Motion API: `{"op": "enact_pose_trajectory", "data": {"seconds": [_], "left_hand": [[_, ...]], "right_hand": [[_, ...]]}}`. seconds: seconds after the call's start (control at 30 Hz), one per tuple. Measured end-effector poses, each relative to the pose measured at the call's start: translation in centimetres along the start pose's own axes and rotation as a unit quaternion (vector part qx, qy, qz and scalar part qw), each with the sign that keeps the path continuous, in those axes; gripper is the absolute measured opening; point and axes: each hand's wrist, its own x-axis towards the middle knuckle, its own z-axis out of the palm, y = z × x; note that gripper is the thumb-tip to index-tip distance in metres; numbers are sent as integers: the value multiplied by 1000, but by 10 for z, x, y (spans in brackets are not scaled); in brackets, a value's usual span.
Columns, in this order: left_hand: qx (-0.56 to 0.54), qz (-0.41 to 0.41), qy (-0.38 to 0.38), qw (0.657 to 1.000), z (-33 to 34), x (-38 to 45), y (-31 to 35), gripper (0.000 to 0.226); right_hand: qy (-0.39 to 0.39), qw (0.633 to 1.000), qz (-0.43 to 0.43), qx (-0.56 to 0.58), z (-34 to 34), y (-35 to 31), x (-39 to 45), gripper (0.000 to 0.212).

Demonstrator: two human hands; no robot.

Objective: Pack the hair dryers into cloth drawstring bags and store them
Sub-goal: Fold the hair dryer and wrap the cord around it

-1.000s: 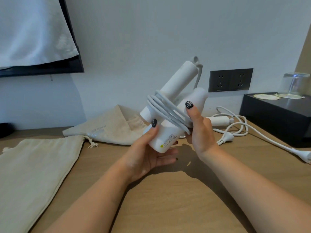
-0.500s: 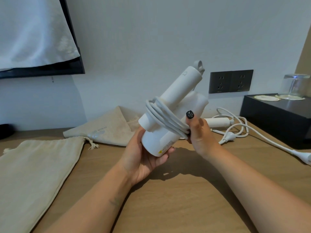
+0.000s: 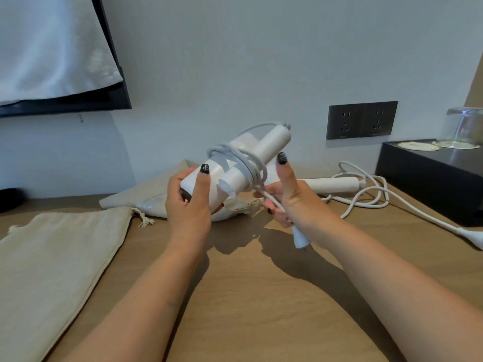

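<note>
I grip the hair dryer [image 3: 235,171] in my left hand [image 3: 189,202], raised off the bench [image 3: 248,296], steadying it for winding. My right hand [image 3: 290,202] pinches the cord [image 3: 270,199] just beside it, keeping the coils taut; a drawstring bag [image 3: 55,257] lies flat left of my left hand, ready.

On the bench [image 3: 248,296], one bag [image 3: 52,257] lies at nine o'clock, another bag [image 3: 146,197] at eleven behind the held dryer [image 3: 235,168], and a second dryer [image 3: 334,184] at two.

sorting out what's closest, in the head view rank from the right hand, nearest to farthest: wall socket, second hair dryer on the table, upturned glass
1. second hair dryer, on the table just behind the right hand.
2. wall socket, on the wall, up and right.
3. upturned glass, far right on the black box.
</note>
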Motion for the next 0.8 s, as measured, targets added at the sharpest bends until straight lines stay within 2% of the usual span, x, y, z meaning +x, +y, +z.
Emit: {"op": "enact_pose_trajectory", "data": {"seconds": [0.03, 0.17, 0.27, 0.37, 0.43, 0.53, 0.57, 0.63, 0.7, 0.8], "left_hand": [[39, 40, -3, 998, -2, -1, -1, 19], [158, 170, -74, 970, -5, -6, -7, 37], [192, 223, -104, 950, -4, -9, -6, 41], [192, 248, -120, 942, -4, -13, -3, 48], [169, 192, -123, 959, -4, -15, -2, 57], [79, 38, -166, 982, -3, -11, 0, 72], [19, -22, -193, 981, -4, -8, -1, 79], [-64, -113, -264, 956, -8, -2, -2, 85], [-60, -133, -342, 928, -11, -4, -3, 79], [-8, -103, -345, 933, -9, -9, -2, 80]], "right_hand": [[-4, 1000, 6, 3, 3, 0, -1, 102], [19, 996, 60, 62, 2, 2, 0, 68], [33, 985, 94, 138, -4, 5, 2, 63], [42, 975, 110, 189, -3, 6, 0, 45], [68, 973, 101, 196, -5, 6, 1, 39], [115, 979, 52, 163, -10, 3, 2, 37], [120, 980, 29, 154, -12, 2, 2, 36], [115, 982, -16, 147, -15, 1, 0, 40], [94, 986, -42, 134, -16, 1, -1, 49], [75, 992, -46, 87, -14, 2, -2, 59]]}}
